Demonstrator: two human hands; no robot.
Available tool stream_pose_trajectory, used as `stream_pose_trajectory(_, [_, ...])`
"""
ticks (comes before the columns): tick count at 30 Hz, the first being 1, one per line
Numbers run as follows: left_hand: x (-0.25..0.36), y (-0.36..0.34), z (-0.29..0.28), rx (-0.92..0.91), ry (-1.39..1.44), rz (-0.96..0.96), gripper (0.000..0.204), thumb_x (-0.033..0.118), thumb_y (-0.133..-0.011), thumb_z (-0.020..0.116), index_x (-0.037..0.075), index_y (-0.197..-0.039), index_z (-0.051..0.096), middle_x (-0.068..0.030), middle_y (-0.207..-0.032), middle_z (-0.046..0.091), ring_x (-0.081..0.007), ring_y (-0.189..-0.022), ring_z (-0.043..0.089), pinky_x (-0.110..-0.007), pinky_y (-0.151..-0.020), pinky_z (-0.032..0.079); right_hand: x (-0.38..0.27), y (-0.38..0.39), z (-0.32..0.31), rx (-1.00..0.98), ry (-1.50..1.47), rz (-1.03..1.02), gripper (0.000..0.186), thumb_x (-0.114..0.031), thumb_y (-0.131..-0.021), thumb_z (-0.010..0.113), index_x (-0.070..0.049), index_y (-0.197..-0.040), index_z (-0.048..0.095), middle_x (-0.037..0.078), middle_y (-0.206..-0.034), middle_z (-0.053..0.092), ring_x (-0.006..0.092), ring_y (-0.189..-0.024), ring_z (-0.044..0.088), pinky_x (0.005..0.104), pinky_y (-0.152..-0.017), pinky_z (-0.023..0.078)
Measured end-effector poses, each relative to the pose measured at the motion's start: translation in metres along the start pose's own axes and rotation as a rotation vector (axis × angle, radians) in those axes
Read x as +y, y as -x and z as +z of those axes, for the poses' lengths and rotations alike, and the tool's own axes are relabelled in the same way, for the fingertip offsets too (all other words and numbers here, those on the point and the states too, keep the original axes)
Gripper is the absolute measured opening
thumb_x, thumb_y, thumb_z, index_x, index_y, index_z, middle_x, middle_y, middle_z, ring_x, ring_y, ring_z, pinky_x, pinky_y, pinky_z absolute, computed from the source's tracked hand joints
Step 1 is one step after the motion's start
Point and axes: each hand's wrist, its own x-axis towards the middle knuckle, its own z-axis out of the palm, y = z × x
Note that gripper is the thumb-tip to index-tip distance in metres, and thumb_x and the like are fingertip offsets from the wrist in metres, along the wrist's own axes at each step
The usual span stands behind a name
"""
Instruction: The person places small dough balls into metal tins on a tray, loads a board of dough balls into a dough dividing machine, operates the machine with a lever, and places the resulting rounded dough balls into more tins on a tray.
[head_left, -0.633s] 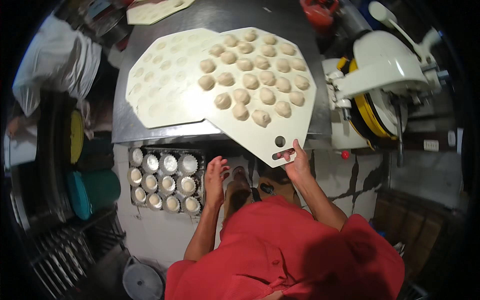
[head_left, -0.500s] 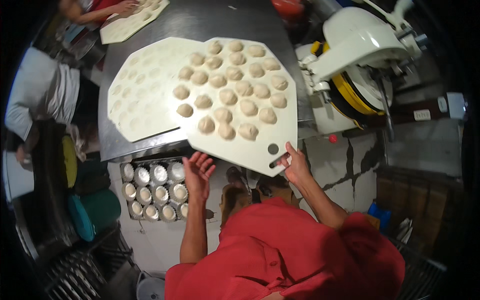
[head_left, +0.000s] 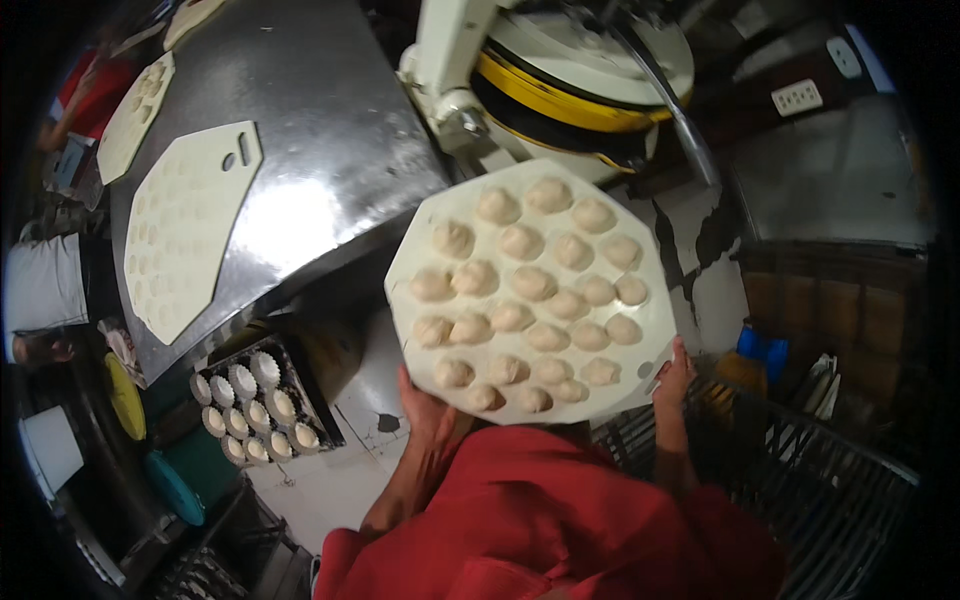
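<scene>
A white angular board [head_left: 625, 392] bearing many small rounded dough balls [head_left: 533, 283] is held level in front of my body, off the metal table. My right hand [head_left: 674, 375] grips its near right corner by the handle cutout. At the near left edge, my left hand [head_left: 428, 410] supports the board, most of its fingers hidden beneath. Some dough balls touch one another, while others sit apart.
On the metal table [head_left: 310, 140] lies another white board [head_left: 225, 185] with shallow round marks. A white machine with a yellow band [head_left: 570, 95] stands beyond my board. Fluted tins sit in a dark tray [head_left: 320, 415] at left. A metal rack [head_left: 800, 450] is at right. Other people stand at far left.
The board of dough balls has come off the table toward me and to the right. My left hand, open and apart before, now supports its edge. My view has turned rightward.
</scene>
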Motion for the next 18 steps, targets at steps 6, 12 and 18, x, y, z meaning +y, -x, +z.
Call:
stream_pose_trajectory(6, [-0.104,-0.082,0.067,-0.177,-0.152,-0.026,0.067,0.052,-0.107,0.024,0.007,-0.155,0.036,-0.013,-0.161,0.036,-0.034,-0.147,0.034,-0.053,-0.122,0.025,-0.043,-0.087,-0.07,0.09,0.029,0.07,0.031,-0.042,-0.09,0.076,-0.012,-0.094,0.068,-0.006,-0.061,0.045,0.0067,-0.051,0.041,0.0272,-0.047,0.029])
stream_pose_trajectory(12, [-0.14,-0.138,0.164,-0.476,-0.288,0.066,0.065,0.05,-0.106,0.025,0.007,-0.152,0.039,-0.0119,-0.155,0.044,-0.0298,-0.144,0.039,-0.048,-0.119,0.028,-0.085,-0.159,-0.043,-0.029,-0.15,0.208,0.029,-0.041,-0.098,0.066,-0.015,-0.111,0.063,-0.004,-0.073,0.047,0.0089,-0.058,0.04,0.0272,-0.049,0.03])
stream_pose_trajectory(18, [-0.173,-0.167,0.202,-0.378,-0.621,0.142,0.04,0.033,-0.108,0.037,0.006,-0.133,0.052,-0.0083,-0.126,0.065,-0.0223,-0.107,0.066,-0.04,-0.092,0.052,-0.11,-0.214,0.051,-0.233,-0.326,0.179,0.023,-0.034,-0.104,0.056,-0.013,-0.113,0.057,0.001,-0.084,0.052,0.0119,-0.064,0.044,0.0287,-0.052,0.034])
